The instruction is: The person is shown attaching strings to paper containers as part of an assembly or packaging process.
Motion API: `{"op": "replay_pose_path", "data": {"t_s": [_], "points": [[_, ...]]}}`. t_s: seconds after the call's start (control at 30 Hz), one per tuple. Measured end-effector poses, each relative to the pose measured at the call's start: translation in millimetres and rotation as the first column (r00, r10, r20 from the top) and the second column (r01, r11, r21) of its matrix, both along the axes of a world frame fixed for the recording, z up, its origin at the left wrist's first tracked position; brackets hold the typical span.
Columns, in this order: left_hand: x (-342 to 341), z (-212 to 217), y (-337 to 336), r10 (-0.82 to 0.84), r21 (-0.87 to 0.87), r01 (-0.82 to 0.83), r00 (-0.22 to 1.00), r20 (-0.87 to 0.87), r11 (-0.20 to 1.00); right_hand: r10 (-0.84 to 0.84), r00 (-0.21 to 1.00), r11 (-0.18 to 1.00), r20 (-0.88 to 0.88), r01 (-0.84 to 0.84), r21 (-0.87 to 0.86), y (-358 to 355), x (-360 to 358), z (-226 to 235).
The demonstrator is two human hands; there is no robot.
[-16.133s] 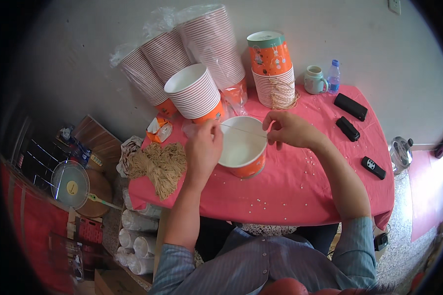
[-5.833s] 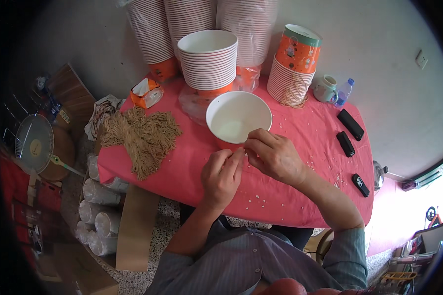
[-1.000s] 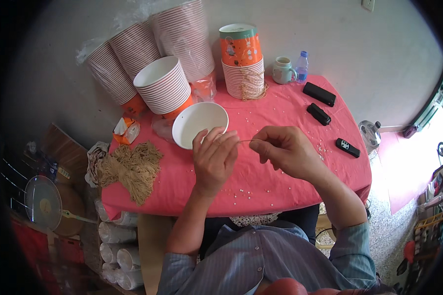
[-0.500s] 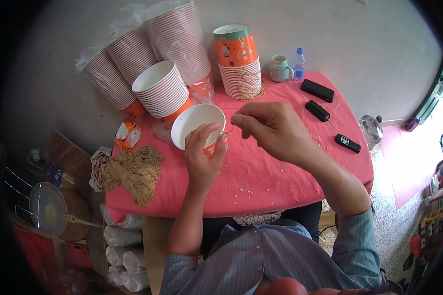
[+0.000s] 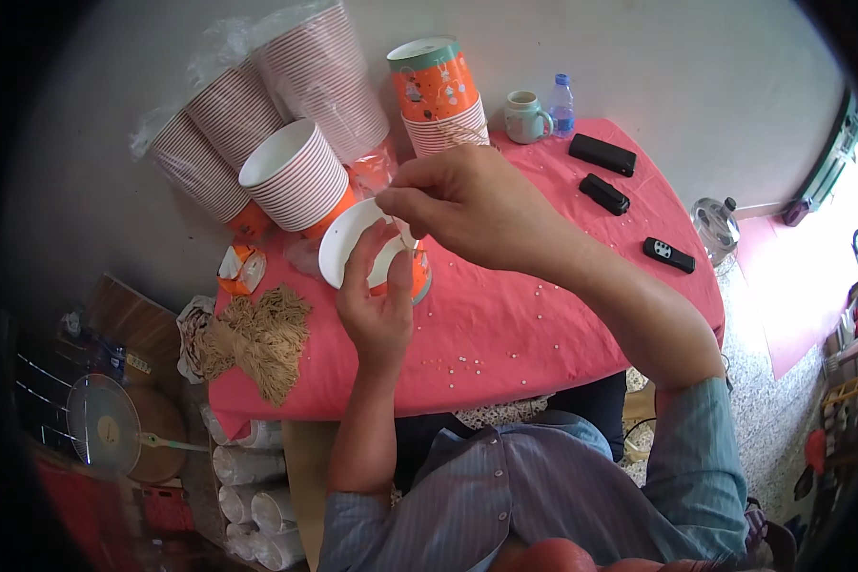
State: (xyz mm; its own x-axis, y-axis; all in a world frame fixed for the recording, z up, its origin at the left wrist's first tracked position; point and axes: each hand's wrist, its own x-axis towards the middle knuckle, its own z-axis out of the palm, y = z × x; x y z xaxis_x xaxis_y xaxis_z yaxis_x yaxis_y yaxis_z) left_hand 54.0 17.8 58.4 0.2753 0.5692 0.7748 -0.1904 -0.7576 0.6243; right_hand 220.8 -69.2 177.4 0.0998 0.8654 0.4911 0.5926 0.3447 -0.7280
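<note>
A paper bucket (image 5: 336, 250), white inside and orange outside, stands tilted on the pink-covered table. My left hand (image 5: 379, 319) is at its near side, fingers over the opening and thumb against the outer wall, gripping it. Above the bucket's right rim, my right hand (image 5: 467, 205) is closed in a pinch. A thin cord (image 5: 408, 234) seems to run down from its fingertips toward my left hand; its ends are hard to make out. A bundle of tan cords (image 5: 262, 338) lies left of my left forearm.
Nested paper buckets (image 5: 300, 186), some in clear plastic, stand along the back left. Behind my right hand is another stack (image 5: 439, 86). A mug (image 5: 524, 119), a bottle (image 5: 561, 105), black devices (image 5: 602, 154) and a remote (image 5: 669, 255) sit on the right. Small pale bits dot the tablecloth (image 5: 562, 329).
My right hand has moved left and up, now over the bucket's right side. The bucket leans more, showing more of its outer wall on the right. The whole view has shifted slightly.
</note>
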Motion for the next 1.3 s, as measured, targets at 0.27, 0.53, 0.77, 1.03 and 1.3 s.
{"op": "replay_pose_path", "data": {"t_s": [0.27,0.53,0.77,1.03,1.3], "points": [[4.6,-2.8,12.4,0.174,-0.121,-0.187,0.979,-0.11,0.975,0.027,1.0,1.0,0.004,-0.026,-0.008,9.4,-1.2,6.6],[-4.9,-34.0,29.5,0.349,0.172,-0.315,0.907,-0.235,0.934,-0.026,0.999,1.0,-0.034,0.026,0.005,7.9,-1.7,10.2],[-3.4,-36.9,23.4,0.475,0.394,-0.358,0.841,-0.257,0.846,-0.078,0.983,0.987,-0.167,0.1,0.124,6.2,-1.6,24.9],[-3.9,-35.5,19.3,0.519,0.418,-0.359,0.767,-0.377,0.835,-0.04,0.927,0.95,-0.373,0.151,0.274,17.6,17.3,38.1],[-5.8,-26.6,14.8,0.526,0.459,-0.326,0.737,-0.425,0.827,0.225,0.749,0.974,-0.623,-0.169,0.149,2.2,22.6,40.1]]}}
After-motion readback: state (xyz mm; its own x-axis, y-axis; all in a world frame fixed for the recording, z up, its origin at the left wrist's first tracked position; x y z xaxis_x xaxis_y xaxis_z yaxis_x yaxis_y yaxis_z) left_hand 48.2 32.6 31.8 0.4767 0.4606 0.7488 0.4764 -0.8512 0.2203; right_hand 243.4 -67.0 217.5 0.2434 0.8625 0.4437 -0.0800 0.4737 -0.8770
